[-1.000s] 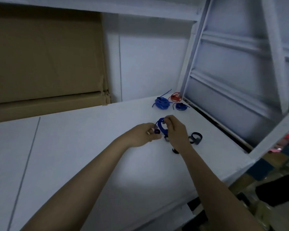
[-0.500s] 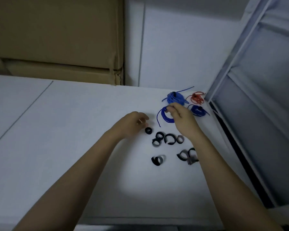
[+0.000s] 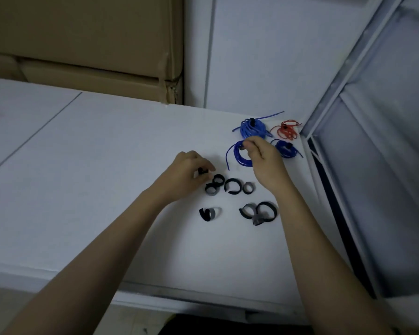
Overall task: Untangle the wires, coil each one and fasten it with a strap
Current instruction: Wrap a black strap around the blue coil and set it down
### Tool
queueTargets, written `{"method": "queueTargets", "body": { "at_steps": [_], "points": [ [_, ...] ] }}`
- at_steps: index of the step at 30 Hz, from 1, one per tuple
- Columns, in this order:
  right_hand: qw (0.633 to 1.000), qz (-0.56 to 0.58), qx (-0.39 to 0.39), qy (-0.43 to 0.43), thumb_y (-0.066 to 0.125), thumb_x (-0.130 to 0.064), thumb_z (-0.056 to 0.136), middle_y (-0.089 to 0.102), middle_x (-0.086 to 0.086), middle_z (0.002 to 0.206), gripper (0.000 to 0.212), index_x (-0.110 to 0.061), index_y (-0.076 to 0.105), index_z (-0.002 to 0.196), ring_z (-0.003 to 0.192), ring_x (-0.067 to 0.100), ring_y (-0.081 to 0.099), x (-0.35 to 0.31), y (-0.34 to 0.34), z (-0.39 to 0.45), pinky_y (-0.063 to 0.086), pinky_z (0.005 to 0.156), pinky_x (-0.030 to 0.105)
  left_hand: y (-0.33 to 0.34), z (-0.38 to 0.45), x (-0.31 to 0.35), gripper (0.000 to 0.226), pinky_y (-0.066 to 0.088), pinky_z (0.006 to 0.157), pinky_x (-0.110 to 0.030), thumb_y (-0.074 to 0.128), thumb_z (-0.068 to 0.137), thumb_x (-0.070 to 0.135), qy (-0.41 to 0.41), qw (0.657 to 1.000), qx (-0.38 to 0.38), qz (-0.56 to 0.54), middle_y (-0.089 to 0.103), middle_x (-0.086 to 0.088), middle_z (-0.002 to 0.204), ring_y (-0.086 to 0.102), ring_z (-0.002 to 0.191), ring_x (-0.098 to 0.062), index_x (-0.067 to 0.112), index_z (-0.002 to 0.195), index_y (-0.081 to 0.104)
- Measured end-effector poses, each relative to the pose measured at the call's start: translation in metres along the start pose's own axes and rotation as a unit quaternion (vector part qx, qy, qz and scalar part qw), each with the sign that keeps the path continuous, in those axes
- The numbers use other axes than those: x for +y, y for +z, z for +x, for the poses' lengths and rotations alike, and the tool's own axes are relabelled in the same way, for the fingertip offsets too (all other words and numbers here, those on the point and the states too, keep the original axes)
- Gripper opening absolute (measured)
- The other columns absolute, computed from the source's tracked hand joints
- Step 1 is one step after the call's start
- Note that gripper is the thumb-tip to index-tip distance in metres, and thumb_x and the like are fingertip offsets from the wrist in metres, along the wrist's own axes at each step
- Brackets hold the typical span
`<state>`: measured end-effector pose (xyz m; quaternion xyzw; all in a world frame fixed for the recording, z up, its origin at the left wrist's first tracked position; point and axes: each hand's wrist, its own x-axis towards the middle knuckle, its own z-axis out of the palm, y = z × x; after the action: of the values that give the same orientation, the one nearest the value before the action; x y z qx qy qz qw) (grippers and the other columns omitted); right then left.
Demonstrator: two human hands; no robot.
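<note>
Resting on the white desk (image 3: 87,165), our right hand (image 3: 264,163) pinches a coiled blue wire (image 3: 240,157) beside three strapped bundles; our left hand (image 3: 186,172) pinches one small black strap (image 3: 203,170).

White table (image 3: 87,189) bears curled black straps (image 3: 232,186); behind them, strapped blue coils (image 3: 253,128) and a red coil (image 3: 287,132).

Dim, bluish, flat light covers the scene. The white counter (image 3: 87,165) is brightest near its front edge and greys toward the back wall. Soft faint shadows sit under the forearms. Detail is soft and slightly grainy; straight lines right of the counter lean with wide-angle distortion.
</note>
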<state>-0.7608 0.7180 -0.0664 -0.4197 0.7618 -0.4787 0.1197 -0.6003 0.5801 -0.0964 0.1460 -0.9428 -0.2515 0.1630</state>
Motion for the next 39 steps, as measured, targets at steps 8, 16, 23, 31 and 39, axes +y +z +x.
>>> {"method": "queueTargets", "body": {
  "at_steps": [8,16,23,31,39],
  "points": [
    [0.998,-0.035,0.055,0.017,0.041,-0.013,0.101,0.054,-0.018,0.082,0.018,-0.018,0.058,0.098,0.071,-0.013,0.05,0.017,-0.034,-0.006,0.035,0.065,0.005,0.022,0.038,0.05,0.024,0.038,0.091,-0.035,0.056,0.093,0.039,-0.003,0.995,-0.086,0.055,0.058,-0.001,0.114,0.045,0.109,-0.024,0.024,0.107,0.069],
    [0.997,-0.044,0.056,0.03,0.041,-0.014,0.101,0.057,-0.007,0.089,0.019,-0.02,0.058,0.095,0.074,-0.003,0.049,0.026,-0.045,-0.012,0.035,0.064,0.004,0.04,0.064,0.07,0.025,0.035,0.08,-0.028,0.062,0.089,0.04,-0.051,0.983,-0.14,0.103,0.059,-0.003,0.109,0.046,0.107,-0.024,0.018,0.1,0.068],
    [0.994,0.052,0.096,-0.012,0.041,-0.013,0.101,0.055,-0.014,0.077,0.02,-0.022,0.057,0.092,0.07,-0.002,0.051,0.009,-0.051,-0.007,0.038,0.067,0.008,0.026,0.072,0.064,0.018,0.046,0.073,-0.03,0.057,0.093,0.033,-0.086,0.996,0.009,0.007,0.067,0.003,0.101,0.062,0.089,-0.02,0.017,0.098,0.063],
    [0.999,0.019,-0.037,-0.03,0.043,-0.016,0.101,0.055,-0.014,0.076,0.022,-0.026,0.058,0.089,0.067,-0.009,0.05,-0.009,-0.044,0.013,0.038,0.067,0.007,0.003,0.076,0.06,0.017,0.054,0.069,-0.037,0.06,0.092,0.03,-0.071,0.99,0.101,-0.073,0.07,0.003,0.08,0.066,0.063,-0.011,0.013,0.089,0.061],
    [0.997,0.047,-0.022,-0.057,0.045,-0.013,0.1,0.064,-0.007,0.101,0.019,-0.019,0.062,0.103,0.092,0.001,0.058,-0.013,-0.03,0.029,0.042,0.082,0.008,-0.011,0.076,0.053,0.005,0.053,0.072,-0.039,0.06,0.089,0.011,-0.022,0.989,0.123,-0.08,0.067,0.003,0.071,0.063,0.069,-0.016,0.011,0.087,0.064]
  ]
}}
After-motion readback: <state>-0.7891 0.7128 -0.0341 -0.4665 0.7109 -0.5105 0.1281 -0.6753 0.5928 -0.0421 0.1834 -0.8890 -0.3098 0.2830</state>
